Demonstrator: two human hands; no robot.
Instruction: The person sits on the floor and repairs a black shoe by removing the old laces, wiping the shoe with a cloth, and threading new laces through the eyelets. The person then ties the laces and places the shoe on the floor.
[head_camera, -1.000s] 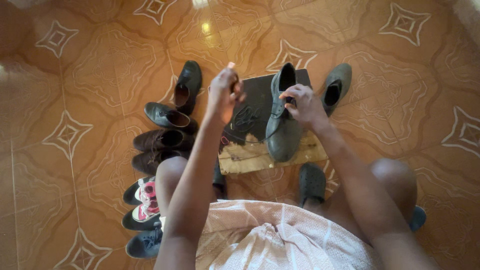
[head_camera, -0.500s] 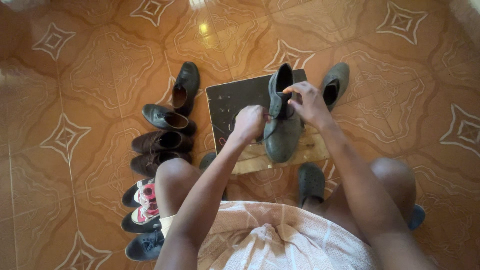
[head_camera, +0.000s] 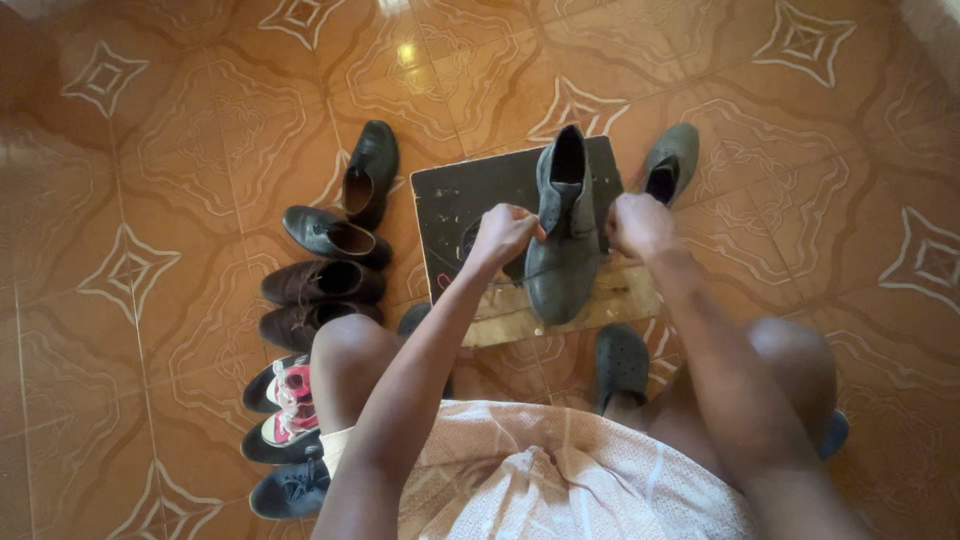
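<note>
Shoe (head_camera: 562, 240) lies long on the board (head_camera: 455, 215), toe toward me and its open end pointing away. I see the left hand (head_camera: 503, 235) and right hand (head_camera: 640, 225) beside it, fingers closed, each pinching a lace (head_camera: 520, 283). More shoes (head_camera: 325, 235) sit in a row on the left.

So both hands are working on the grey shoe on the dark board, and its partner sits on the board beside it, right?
Not quite. In the head view the partner grey shoe sits on the tiled floor, off the dark board. Both the left hand and right hand are at the grey shoe.
</note>
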